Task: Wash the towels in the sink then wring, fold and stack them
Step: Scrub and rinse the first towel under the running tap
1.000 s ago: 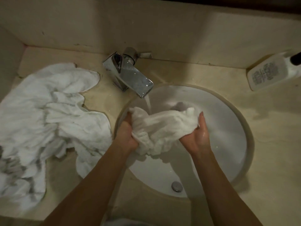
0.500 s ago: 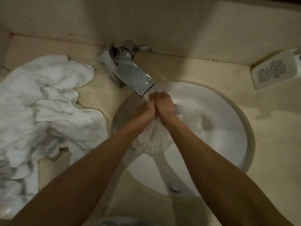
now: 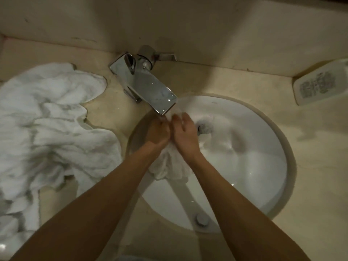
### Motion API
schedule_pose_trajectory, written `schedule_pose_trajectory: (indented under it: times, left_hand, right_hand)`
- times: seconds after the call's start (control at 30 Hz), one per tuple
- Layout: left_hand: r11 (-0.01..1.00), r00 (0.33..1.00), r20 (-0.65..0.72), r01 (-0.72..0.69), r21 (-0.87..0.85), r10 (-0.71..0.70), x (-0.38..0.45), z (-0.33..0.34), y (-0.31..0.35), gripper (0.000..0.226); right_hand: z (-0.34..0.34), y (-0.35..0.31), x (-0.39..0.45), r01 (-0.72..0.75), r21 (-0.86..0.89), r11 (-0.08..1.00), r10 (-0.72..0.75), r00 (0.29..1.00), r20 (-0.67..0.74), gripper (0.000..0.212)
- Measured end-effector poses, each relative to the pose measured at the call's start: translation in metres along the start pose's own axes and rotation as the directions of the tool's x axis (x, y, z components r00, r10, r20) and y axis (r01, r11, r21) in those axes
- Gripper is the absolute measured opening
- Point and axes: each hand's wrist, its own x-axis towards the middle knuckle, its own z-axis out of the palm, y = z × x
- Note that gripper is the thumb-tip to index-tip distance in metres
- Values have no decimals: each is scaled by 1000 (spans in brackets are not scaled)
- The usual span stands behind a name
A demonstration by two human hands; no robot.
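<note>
Beige stone counter [image 3: 310, 157] with a backsplash wall, dim light. Round white sink [image 3: 263, 185] inset; chrome faucet [image 3: 150, 91] overhangs its rim. Left hand [image 3: 159, 131] and right hand [image 3: 185, 133], touching, both clench a bunched white towel [image 3: 169, 166] under the spout. Crumpled towel pile [image 3: 47, 129] on the counter left, bottle [image 3: 320, 84] far right.

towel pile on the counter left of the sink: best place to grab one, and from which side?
Likely the lobe of the crumpled towels nearest the sink, coming from the basin side. That edge lies loose on the countertop, apart from the faucet, so fingers could pinch a raised fold there. Both the left hand and right hand now hold the wet towel.
</note>
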Motion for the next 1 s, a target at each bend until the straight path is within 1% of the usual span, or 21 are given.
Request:
schedule_pose_trajectory:
  times: [0.07,0.13,0.2,0.23,0.27,0.33,0.4,0.47,0.5,0.53,0.6,0.67,0.7,0.73,0.77,0.8,0.83,0.9,0.93,0.97,1.0]
  left_hand:
    - [959,996,-36,-65,277,78,-4,-6,3,29]
    - [920,987,-73,-108,377,146,-9,-16,-3,18]
    - [982,985,-94,-128,142,142,-12,-27,-14,18]
    - [994,991,-85,-105,-5,104,-11,-31,-23,30]
    - [992,991,-89,-102,-76,96,-18,-37,-24,38]
    - [989,991,-76,-115,-95,108,-34,-47,-23,43]
    - [990,996,6,-89,-106,90,-50,-53,-26,35]
    - [983,981,192,46,-176,-12,-69,-51,-22,33]
    - [968,966,244,138,-209,-85,-77,-47,-21,40]
    - [960,956,243,210,-184,-162,-79,-41,-26,45]
    - [969,959,136,246,26,-247,-83,-30,-41,50]
    - [960,983,4,176,217,-182,-84,-17,-65,53]
    - [958,991,-37,130,254,-125,-85,-12,-73,48]
    - [959,995,-63,87,270,-73,-88,-7,-78,40]
    - [951,995,-94,52,305,-25,-88,-2,-82,35]
    - [946,993,-117,28,323,10,-88,1,-81,41]
    - [944,992,-124,41,327,-1,-89,4,-79,53]
    - [968,976,-117,202,151,-186,-85,6,-77,69]
    - [946,944,-64,322,-37,-324,-82,6,-76,71]
    - [866,899,53,434,-249,-435,-79,4,-76,69]
    - [760,851,192,524,-384,-489,-80,4,-75,64]
  right_hand:
    - [-26,13,-2,45,-39,998,-44,999,7,24]
    - [-61,20,-7,98,-10,995,-98,995,8,30]
    - [-97,25,-11,56,105,993,-53,998,-32,21]
    - [-115,30,-14,25,174,984,-16,998,-56,20]
    - [-132,30,-23,5,237,971,8,999,-54,22]
    - [-152,34,-39,-51,332,942,50,999,10,32]
    - [-161,37,-57,-203,429,880,144,975,167,41]
    - [-160,44,-74,-345,428,835,239,929,282,51]
    - [-155,50,-80,-368,347,862,276,917,287,60]
    - [-147,56,-85,-367,225,903,305,914,267,66]
    - [-127,75,-89,-344,-12,939,341,926,162,65]
    - [-110,90,-96,-317,-145,937,324,946,25,51]
    - [-103,98,-99,-332,-131,934,330,943,-34,39]
    - [-99,103,-105,-385,-39,922,382,922,-63,28]
    - [-95,111,-107,-463,85,882,468,882,-53,32]
    - [-93,118,-108,-533,127,836,541,841,-31,50]
    - [-94,118,-106,-576,85,813,579,815,-21,70]
    - [-100,121,-96,-584,-25,812,584,811,34,97]
    - [-105,112,-92,-560,-77,825,565,821,85,90]
    - [-109,105,-90,-525,-173,834,547,827,130,69]
    - [-112,93,-91,-463,-297,835,524,833,174,50]
